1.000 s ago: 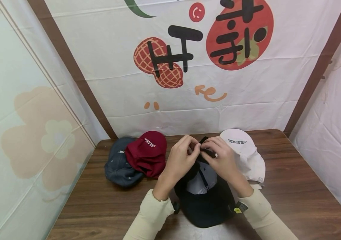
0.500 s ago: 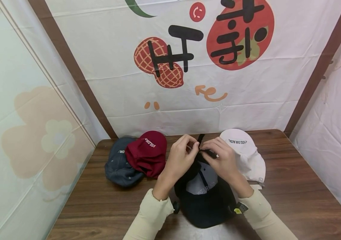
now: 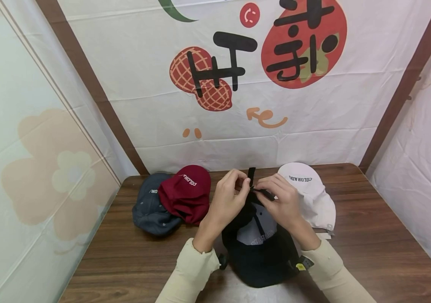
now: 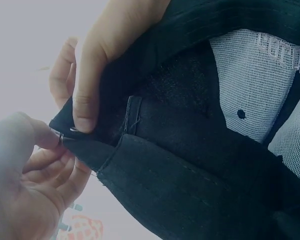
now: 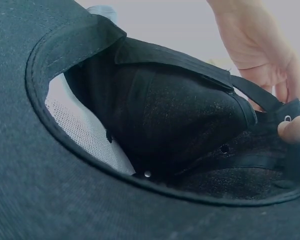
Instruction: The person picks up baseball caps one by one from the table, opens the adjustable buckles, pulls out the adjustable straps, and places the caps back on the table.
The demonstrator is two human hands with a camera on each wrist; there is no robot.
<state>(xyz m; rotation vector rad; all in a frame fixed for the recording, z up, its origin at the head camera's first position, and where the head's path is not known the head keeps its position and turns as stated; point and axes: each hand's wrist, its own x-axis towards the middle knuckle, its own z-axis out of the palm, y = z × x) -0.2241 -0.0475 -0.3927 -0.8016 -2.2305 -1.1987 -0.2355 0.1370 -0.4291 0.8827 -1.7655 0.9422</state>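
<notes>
Beyond the left hand (image 3: pixel 231 195) and right hand (image 3: pixel 282 197) rises a white printed backdrop (image 3: pixel 234 145); beneath them spreads a wooden table (image 3: pixel 113 261). The black cap (image 3: pixel 262 265) sits just on their near side. Both hands pinch its strap (image 3: pixel 251 173), whose free end stands straighter beyond them than a second ago, suggesting more is drawn through.

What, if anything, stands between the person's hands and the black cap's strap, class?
Nothing visible: the left hand and right hand both pinch the strap of the black cap. The navy cap and maroon cap lie to the left, the white cap to the right, none in between.
</notes>
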